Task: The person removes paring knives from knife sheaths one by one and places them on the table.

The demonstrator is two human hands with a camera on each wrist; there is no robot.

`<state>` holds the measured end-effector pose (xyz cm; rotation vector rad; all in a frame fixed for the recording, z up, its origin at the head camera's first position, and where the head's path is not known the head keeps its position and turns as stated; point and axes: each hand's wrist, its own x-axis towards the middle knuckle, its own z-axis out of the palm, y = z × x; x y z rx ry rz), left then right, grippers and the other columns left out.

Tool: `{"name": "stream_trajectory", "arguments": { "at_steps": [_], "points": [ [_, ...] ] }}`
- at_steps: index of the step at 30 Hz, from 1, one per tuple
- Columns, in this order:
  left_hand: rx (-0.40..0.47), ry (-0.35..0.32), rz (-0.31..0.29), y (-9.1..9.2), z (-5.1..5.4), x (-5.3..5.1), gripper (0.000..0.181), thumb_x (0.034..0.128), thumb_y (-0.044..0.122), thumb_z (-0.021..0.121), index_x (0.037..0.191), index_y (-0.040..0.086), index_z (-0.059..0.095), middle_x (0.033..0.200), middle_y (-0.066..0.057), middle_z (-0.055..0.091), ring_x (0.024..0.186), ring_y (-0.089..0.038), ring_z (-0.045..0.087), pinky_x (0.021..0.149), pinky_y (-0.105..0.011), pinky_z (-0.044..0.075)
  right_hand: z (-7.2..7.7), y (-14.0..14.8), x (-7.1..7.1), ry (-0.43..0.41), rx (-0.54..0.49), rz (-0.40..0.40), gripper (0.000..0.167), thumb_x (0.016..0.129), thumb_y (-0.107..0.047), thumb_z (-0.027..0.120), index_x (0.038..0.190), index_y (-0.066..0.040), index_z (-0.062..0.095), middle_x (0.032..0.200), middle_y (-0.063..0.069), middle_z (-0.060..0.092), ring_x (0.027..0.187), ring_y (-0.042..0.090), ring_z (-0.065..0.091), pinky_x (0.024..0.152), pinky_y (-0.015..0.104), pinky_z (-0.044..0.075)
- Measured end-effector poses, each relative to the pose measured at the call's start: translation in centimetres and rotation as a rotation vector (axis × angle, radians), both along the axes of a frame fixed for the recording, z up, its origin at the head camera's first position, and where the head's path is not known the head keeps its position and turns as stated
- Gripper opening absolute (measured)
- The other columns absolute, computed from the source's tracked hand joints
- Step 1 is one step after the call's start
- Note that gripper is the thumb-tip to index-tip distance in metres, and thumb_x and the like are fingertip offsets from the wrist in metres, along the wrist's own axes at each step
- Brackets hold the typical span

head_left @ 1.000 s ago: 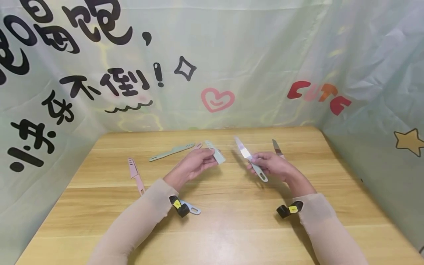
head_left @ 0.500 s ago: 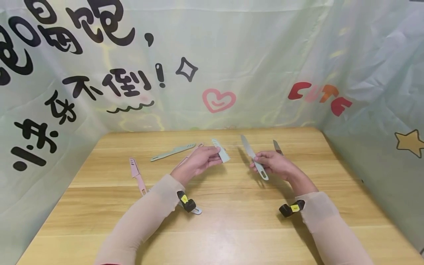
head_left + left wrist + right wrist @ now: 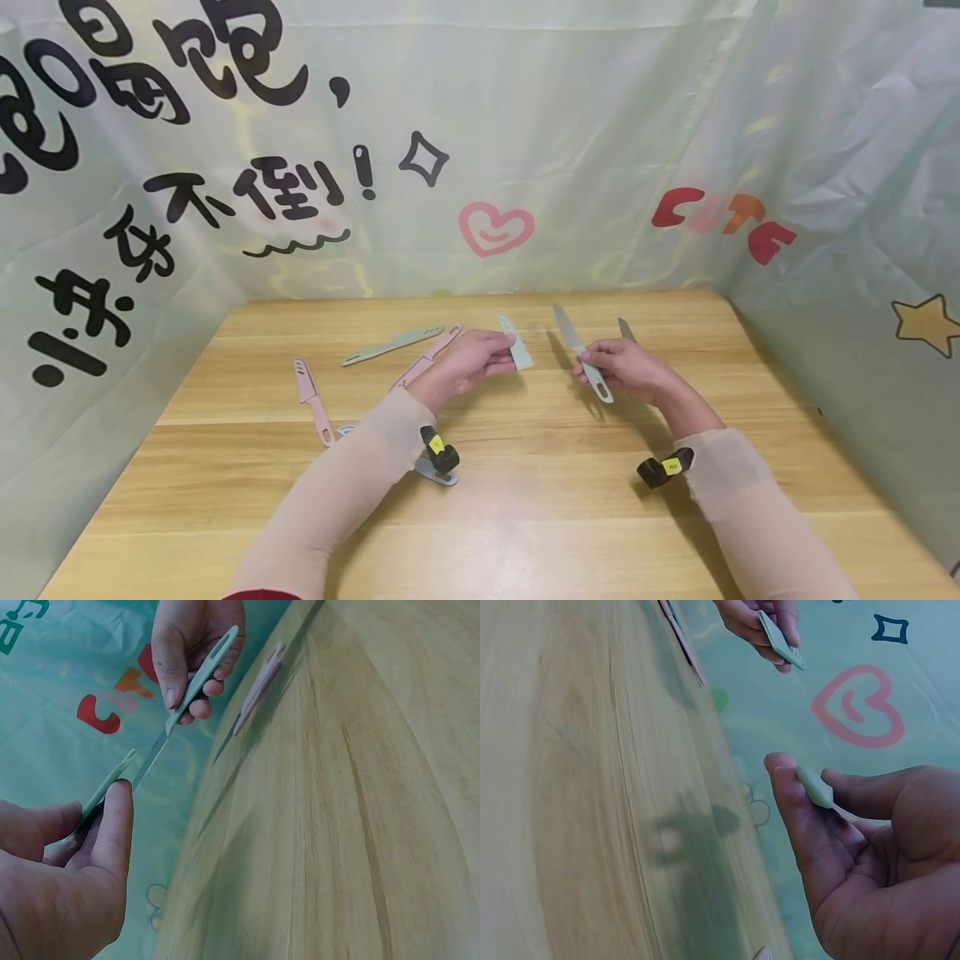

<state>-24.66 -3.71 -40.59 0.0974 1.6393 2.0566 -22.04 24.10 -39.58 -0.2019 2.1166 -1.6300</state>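
Note:
My left hand [image 3: 471,358] pinches a pale green blade cover [image 3: 519,343] between thumb and fingers, raised over the table. Across a small gap, my right hand [image 3: 626,367] grips the light green handle [image 3: 598,384] of a knife whose bare metal blade [image 3: 567,326] points up and away. In the left wrist view the knife handle [image 3: 204,679] slants from the right hand [image 3: 196,652], its blade tip near the cover [image 3: 109,782]. The right wrist view shows the cover [image 3: 776,637] in the left hand [image 3: 761,626], apart from the right hand [image 3: 877,847].
On the wooden table [image 3: 525,517] lie a green covered knife [image 3: 392,344], a pink one [image 3: 313,402], another pink one [image 3: 427,358] partly behind the left hand, and a blue one [image 3: 437,473] under the left forearm. Another bare blade [image 3: 626,329] shows behind the right hand.
My left hand has moved right with the cover, uncovering more of the pink knife beside it. My right hand has shifted slightly right, and the knife stands a little further right.

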Motion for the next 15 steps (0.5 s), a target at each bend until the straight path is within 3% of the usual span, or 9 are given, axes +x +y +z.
{"name": "stream_trajectory", "arguments": {
  "at_steps": [8,15],
  "points": [
    [-0.024,-0.016,-0.01,1.1,-0.1,-0.5,0.039,0.1017,0.009,0.052,0.132,-0.015,0.048,0.116,-0.025,0.063,0.101,-0.027,0.067,0.089,-0.03,0.057,-0.1,0.5,-0.3,0.003,0.0,-0.032,0.039,0.105,-0.012,0.043,0.126,0.021,0.041,0.115,0.03,0.06,0.102,0.035,0.065,0.089,0.038,0.057],
    [-0.025,-0.021,-0.024,2.2,-0.2,-1.0,0.04,0.1011,0.008,0.053,0.133,-0.015,0.047,0.116,-0.027,0.062,0.104,-0.031,0.065,0.09,-0.031,0.057,-0.2,1.2,-0.5,0.015,0.043,-0.051,0.04,0.106,-0.014,0.043,0.129,0.019,0.042,0.117,0.03,0.06,0.104,0.035,0.065,0.086,0.033,0.058]
  ]
}}
